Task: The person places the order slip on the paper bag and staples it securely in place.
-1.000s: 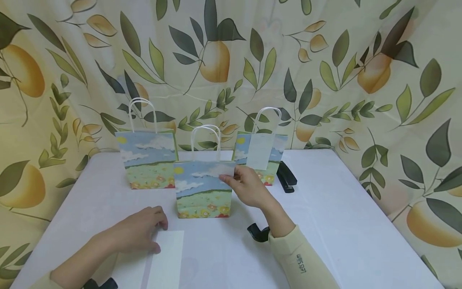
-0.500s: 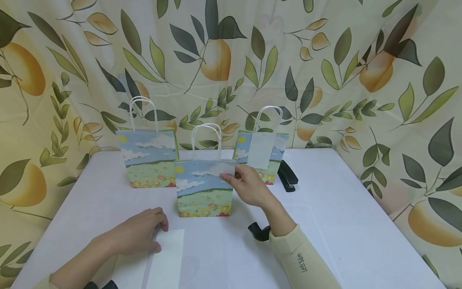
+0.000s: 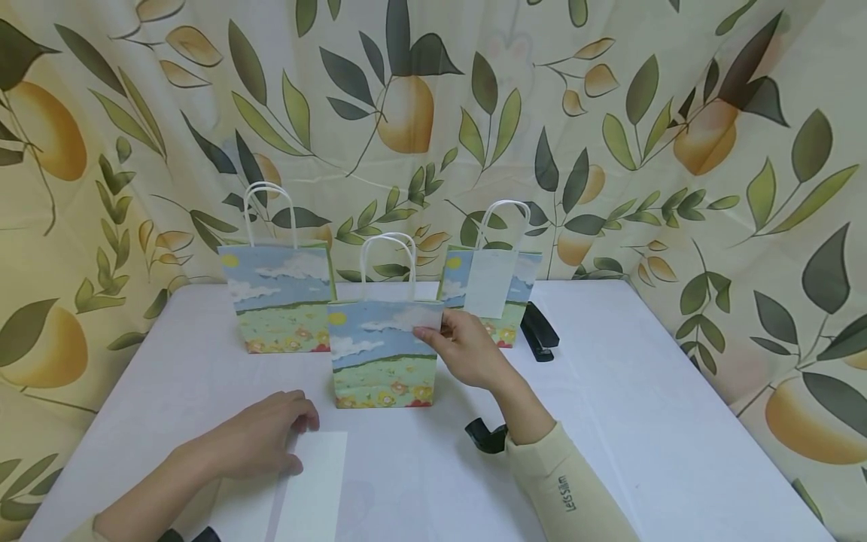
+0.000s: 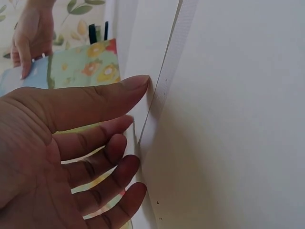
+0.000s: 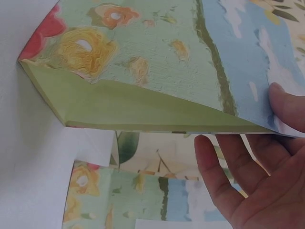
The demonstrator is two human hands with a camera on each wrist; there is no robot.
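Observation:
In the head view, my right hand pinches the upper right side of a small paper gift bag printed with sky, meadow and flowers. Its thumb presses the front, with fingers behind, and the bag stands upright with its white handles up. My left hand rests at the white paper strips near the table's front. Seen from the left wrist, the left thumb meets a strip's edge, and the loosely bent fingers are spread beside it, not closed round it.
Two matching bags stand behind, one at the left and one at the right. A blank white card covers part of the right bag's front. Beside that bag lies a black stapler. A fruit-and-leaf curtain hangs behind the white table.

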